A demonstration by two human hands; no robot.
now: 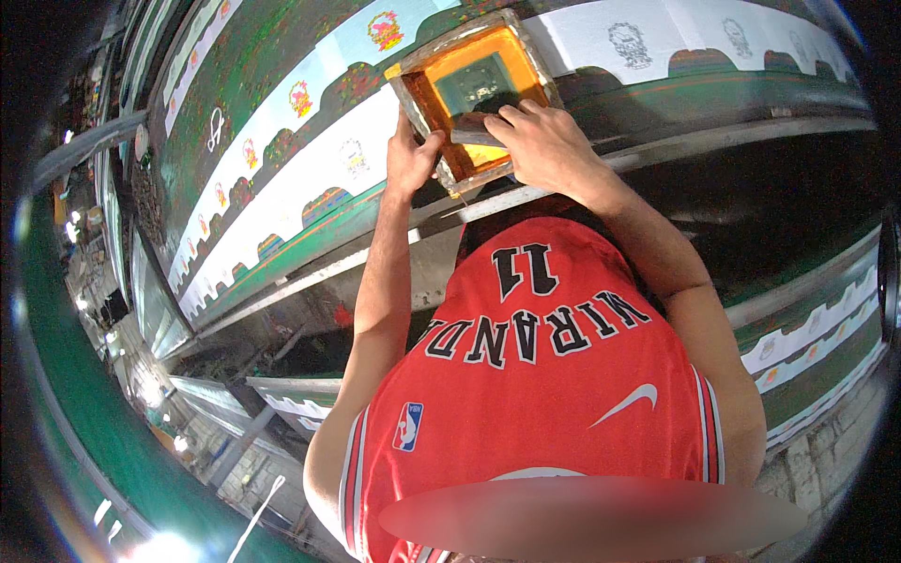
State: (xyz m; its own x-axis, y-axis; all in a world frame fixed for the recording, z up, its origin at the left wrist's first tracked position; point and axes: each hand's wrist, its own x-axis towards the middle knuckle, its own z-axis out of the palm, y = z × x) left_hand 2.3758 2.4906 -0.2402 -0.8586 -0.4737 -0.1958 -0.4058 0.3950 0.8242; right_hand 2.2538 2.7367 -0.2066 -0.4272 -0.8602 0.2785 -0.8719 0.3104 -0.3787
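Note:
A small wooden screen printing frame (pixel 535 56), its inside stained yellow-orange, lies tilted over a white cut fabric strip on a long green table. Around a green-grey mesh window (pixel 477 83) runs the yellow area. My left hand (pixel 411 158) grips the frame's lower left side, thumb over the rim. In my right hand (pixel 554 148) is a flat dark squeegee (pixel 477 129), held inside the frame near its lower edge. My fingers partly cover the squeegee, and the fabric directly beneath the frame is hidden.
White fabric pieces (pixel 352 66) with small coloured prints line the table to the left. Others (pixel 648 42) with dark outline prints extend right. A metal rail (pixel 310 272) edges the table in front of me. More tables with fabric (pixel 812 347) stand behind at right.

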